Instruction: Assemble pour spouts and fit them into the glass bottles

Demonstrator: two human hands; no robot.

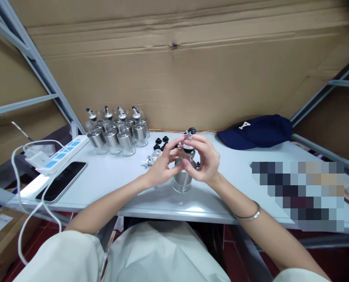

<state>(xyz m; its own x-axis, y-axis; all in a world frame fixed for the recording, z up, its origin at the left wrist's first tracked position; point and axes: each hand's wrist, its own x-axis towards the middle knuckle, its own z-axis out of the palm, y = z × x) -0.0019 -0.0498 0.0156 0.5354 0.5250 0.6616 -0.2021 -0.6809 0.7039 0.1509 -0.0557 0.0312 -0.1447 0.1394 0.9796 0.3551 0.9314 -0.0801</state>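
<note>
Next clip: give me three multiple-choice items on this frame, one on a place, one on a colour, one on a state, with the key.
1. Where does the phone lie?
A. left part of the table, beside the power strip
B. on the cap
C. in the person's lap

2. What colour is the cap?
A. red
B. navy blue
C. green

3. How is the bottle held?
A. lying untouched
B. one hand only
C. upright, both hands at its top

Key: 1 A, it lies by the strip at left. 2 B, the cloth is navy. 3 C, the left hand and right hand close around its spout.
</note>
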